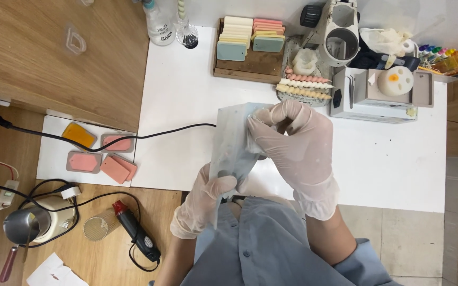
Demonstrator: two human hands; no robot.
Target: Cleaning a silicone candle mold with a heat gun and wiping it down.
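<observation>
Both my hands wear thin pale gloves and hold a light blue, speckled plastic pouch point(231, 139) upright above the white table point(393, 164). My left hand point(203, 202) grips the pouch's lower end near my chest. My right hand point(292, 145) pinches its upper right edge, fingers curled over the opening. What is inside the pouch is hidden.
A wooden tray of pastel slabs point(247, 45) stands at the back, with twisted candles point(303, 87) beside it and a white machine point(377, 92) to the right. Pink and orange moulds point(99, 153) lie left. A black cord point(149, 135), heat gun point(136, 230) and metal pot point(22, 228) sit lower left.
</observation>
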